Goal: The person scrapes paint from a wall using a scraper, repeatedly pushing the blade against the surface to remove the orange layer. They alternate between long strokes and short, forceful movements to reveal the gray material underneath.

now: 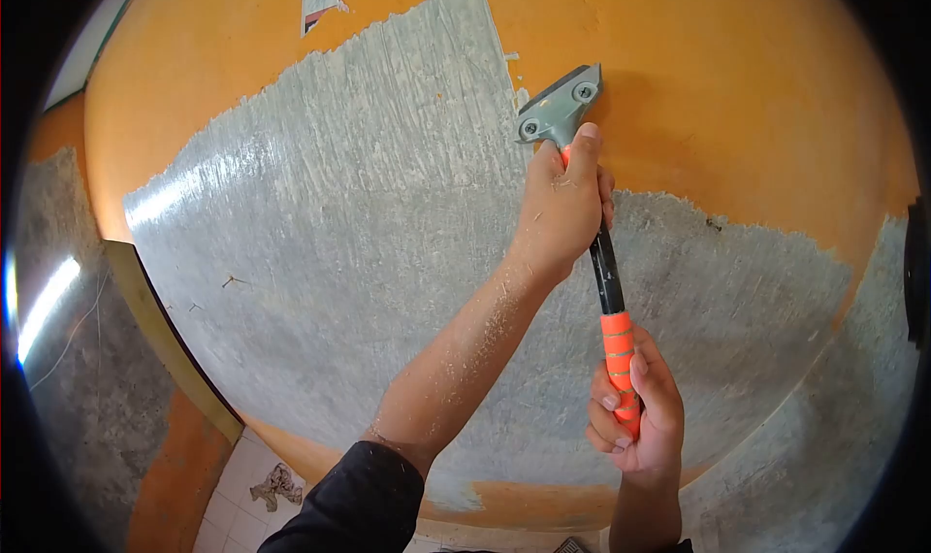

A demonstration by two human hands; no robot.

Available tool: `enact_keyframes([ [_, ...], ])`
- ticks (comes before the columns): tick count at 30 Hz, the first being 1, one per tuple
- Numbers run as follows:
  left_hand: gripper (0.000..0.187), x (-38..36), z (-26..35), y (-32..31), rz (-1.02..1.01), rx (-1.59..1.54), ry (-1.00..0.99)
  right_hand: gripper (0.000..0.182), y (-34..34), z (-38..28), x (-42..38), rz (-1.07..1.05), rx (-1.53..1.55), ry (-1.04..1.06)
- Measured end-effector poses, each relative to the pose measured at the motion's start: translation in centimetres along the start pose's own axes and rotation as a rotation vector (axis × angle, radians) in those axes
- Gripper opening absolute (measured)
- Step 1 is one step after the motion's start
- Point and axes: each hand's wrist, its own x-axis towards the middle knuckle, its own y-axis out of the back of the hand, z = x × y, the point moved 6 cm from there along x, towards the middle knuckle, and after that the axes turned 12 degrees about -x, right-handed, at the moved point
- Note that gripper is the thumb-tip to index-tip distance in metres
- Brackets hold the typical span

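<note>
A long-handled scraper [608,276] with a grey head, black shaft and orange grip is held up against the wall [407,233]. My left hand [567,204] is closed around the upper shaft, just below the head, its thumb pointing up. Lower down, my right hand [645,403] wraps the orange grip. The blade edge lies on or very close to the border between orange paint [708,107] and the stripped grey patch; contact is hard to make out. Pale flakes of debris dot my left forearm [475,344].
A paper scrap [318,5] clings to the wall at the top. On the left, a door frame or trim strip [175,344] borders another partly orange, partly grey wall surface [87,359]. A crumpled cloth [278,486] lies on the white tiled floor [233,495].
</note>
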Motion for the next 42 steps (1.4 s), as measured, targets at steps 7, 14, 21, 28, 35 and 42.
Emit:
enact_keyframes([
  [7, 0.032, 0.4, 0.1, 0.7, 0.028, 0.224, 0.025, 0.047, -1.2, 0.6, -0.1, 0.056, -0.03, -0.024],
  [14, 0.031, 0.9, 1.4, 0.9, -0.023, 0.287, 0.03, 0.047, -3.4, 0.7, 0.1, 0.153, -0.064, -0.014],
  [21, 0.033, 1.2, 2.4, 0.7, -0.021, 0.283, 0.027, 0.048, -5.3, 0.0, 0.2, 0.206, -0.071, -0.004],
  [28, 0.029, 1.7, 2.9, 0.4, -0.121, 0.198, 0.058, 0.048, -6.7, -0.4, 0.4, 0.223, -0.068, 0.034],
  [35, 0.027, 1.9, 3.0, 0.3, -0.082, 0.175, 0.045, 0.049, -6.2, -0.2, 1.0, 0.24, -0.073, 0.007],
  [42, 0.028, 0.2, 2.3, 0.4, -0.07, 0.099, 0.116, 0.048, -5.8, 0.8, 0.0, 0.245, -0.062, -0.003],
])
